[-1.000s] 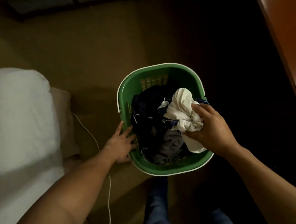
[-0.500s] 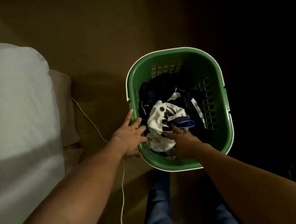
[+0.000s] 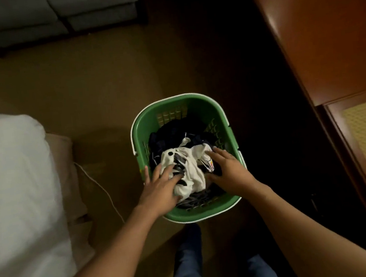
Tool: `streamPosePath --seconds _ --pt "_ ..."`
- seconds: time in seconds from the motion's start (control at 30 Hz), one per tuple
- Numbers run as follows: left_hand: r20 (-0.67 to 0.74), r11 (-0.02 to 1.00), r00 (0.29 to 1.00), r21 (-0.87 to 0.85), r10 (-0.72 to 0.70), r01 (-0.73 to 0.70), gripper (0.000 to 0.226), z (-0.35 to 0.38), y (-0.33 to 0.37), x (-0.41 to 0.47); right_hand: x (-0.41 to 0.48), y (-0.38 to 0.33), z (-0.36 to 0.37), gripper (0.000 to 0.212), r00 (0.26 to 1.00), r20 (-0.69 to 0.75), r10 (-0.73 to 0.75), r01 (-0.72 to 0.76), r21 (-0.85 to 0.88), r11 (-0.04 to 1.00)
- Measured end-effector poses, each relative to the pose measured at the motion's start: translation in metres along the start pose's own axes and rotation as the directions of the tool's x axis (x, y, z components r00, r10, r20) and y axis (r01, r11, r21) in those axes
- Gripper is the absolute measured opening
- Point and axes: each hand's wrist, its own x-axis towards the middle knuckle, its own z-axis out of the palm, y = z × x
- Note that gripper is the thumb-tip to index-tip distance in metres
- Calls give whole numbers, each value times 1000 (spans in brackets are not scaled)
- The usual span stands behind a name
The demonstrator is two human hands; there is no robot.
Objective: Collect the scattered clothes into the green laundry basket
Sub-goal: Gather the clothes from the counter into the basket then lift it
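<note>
The green laundry basket point(image 3: 144, 119) with a white rim stands on the floor in front of me. Inside it lie dark navy clothes point(image 3: 177, 132) with a crumpled white garment point(image 3: 191, 168) on top. My left hand point(image 3: 162, 189) reaches over the near left rim and presses flat on the white garment, fingers spread. My right hand point(image 3: 227, 169) lies on the pile's right side, fingers straight, pressing down on the clothes. Neither hand grips anything.
A white bed point(image 3: 14, 188) fills the left side, with a thin white cable point(image 3: 102, 188) running along the carpet beside it. A wooden cabinet point(image 3: 325, 46) stands at the right. A grey sofa point(image 3: 53, 12) is at the far top. My jeans-clad legs point(image 3: 189, 260) are below the basket.
My right hand dropped the white garment into the basket and now presses on the pile. My left hand moved from the basket's outer rim onto the clothes inside.
</note>
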Motion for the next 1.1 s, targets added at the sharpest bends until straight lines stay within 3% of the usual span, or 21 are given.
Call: streamPosePath --seconds 0.17,0.33,0.5,0.8,1.1 --pt "-229 995 972 -70 57 -75 64 -57 70 -6 -65 17 -73 76 973 -190 134 -113 118 987" --pt "-270 970 937 -40 221 -241 63 -117 158 1 -147 57 -131 74 904 -365 223 -115 296 948" --pt "-274 908 865 103 419 -407 66 -157 270 12 -228 121 -161 71 754 -557 348 -106 419 902" --pt "-173 735 715 189 678 -651 70 -124 483 21 -371 264 -173 69 451 -628 635 -179 633 753" --pt "-29 595 606 231 795 -770 72 -55 643 11 -484 361 -162 67 240 -548 801 -155 793 589"
